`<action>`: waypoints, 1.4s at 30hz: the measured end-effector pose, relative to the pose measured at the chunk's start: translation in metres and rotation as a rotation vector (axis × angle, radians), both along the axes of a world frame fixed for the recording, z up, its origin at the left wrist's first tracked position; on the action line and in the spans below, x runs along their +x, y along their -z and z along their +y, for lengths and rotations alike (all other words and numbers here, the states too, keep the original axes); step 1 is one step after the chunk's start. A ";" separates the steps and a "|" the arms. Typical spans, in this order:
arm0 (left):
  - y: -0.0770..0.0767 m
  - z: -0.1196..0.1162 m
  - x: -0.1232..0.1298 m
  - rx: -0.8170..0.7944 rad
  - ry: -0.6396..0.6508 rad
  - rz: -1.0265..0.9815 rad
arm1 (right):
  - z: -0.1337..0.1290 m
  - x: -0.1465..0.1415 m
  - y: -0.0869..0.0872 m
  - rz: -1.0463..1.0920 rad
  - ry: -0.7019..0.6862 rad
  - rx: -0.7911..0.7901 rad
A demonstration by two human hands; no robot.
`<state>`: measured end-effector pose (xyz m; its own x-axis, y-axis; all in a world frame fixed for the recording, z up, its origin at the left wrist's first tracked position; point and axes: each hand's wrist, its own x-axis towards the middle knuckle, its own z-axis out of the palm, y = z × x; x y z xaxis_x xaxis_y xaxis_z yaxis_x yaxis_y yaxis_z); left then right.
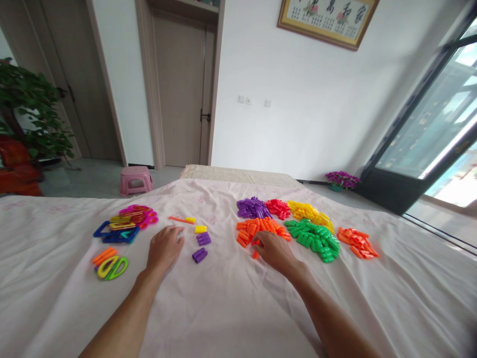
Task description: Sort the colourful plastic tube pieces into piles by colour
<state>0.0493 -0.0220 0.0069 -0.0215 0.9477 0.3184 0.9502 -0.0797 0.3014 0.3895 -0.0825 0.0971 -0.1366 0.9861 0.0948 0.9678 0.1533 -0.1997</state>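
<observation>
My left hand [164,246] rests on the cloth with its fingers loosely bent and the thumb apart, holding nothing. Just right of it lie a yellow plastic piece [200,229], a purple piece [203,239] and another purple piece [199,255]. Beyond its fingertips is a thin orange strip [178,219] with a yellow piece [190,220] at its end. At the near edge of a pile of orange plastic pieces [263,226], my right hand [274,251] has its thumb and fingers closed around a small orange piece [255,254], partly hidden.
Purple [253,207], red [278,209], yellow [310,214] and green piles [315,239] sit to the right, with orange-red pieces [358,242] farther right. Stacked colourful frames [128,223] and yellow-green scissors-like rings [112,267] lie left. A pink stool [136,180] stands beyond the cloth-covered table [223,308].
</observation>
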 end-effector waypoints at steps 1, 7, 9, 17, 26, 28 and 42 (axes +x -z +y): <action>0.000 0.000 0.000 0.000 0.000 -0.001 | 0.001 -0.001 0.000 -0.003 0.014 0.035; -0.002 -0.001 0.002 0.002 -0.007 -0.015 | 0.007 -0.031 0.003 0.157 -0.141 0.133; -0.002 -0.002 0.002 0.000 -0.009 -0.022 | 0.016 -0.050 0.008 0.215 -0.181 0.130; -0.003 -0.003 0.002 -0.002 0.000 -0.011 | 0.079 -0.134 0.027 0.155 -0.164 -0.007; 0.004 0.000 -0.002 -0.002 0.017 0.043 | 0.098 -0.161 0.033 0.101 -0.145 -0.051; 0.006 0.001 -0.004 0.003 0.031 0.062 | 0.093 -0.153 0.033 0.154 -0.193 0.013; 0.028 0.018 -0.017 0.016 0.096 0.046 | 0.105 0.145 -0.017 0.299 0.437 0.405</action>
